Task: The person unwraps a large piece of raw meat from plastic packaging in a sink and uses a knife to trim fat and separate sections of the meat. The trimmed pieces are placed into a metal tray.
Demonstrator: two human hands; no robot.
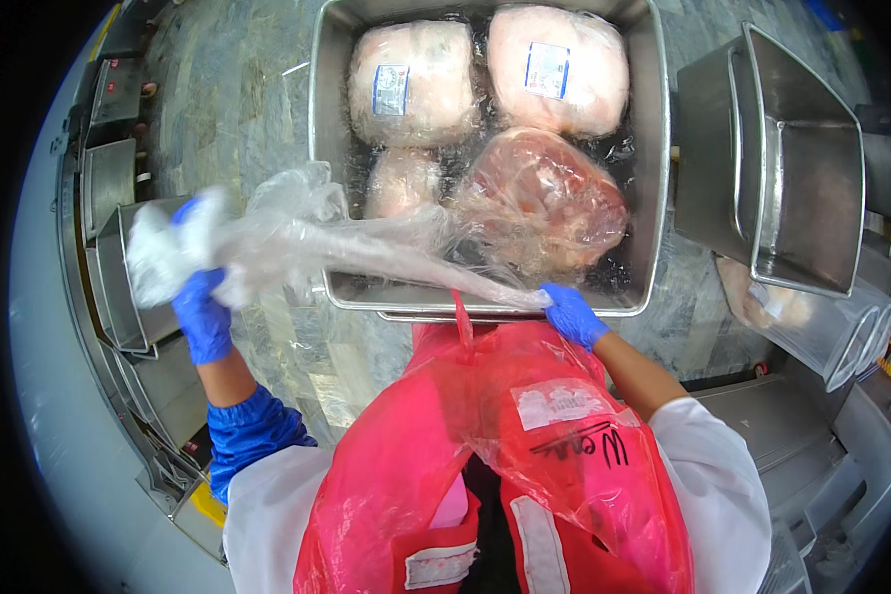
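We see a sheet of clear plastic [302, 247] strung between two blue-gloved hands, slanting across the near left corner of a metal tub [647, 158]. We note the left hand [204, 317] out beyond the tub's left side, closed on a whitish bunch of the plastic; the wad is blurred and covers part of the fingers. We find the right hand [574, 315] at the near rim, fingers pinched on the sheet's narrow, twisted end, which lies just left of the fingertips. Between the hands, the plastic passes near a red piece of meat [544, 193] inside the tub; we cannot tell whether it joins that meat's wrapping. Behind, we mark two large pale cuts [558, 69], wrapped and labelled, and a smaller pale piece [402, 183] left of the red one.
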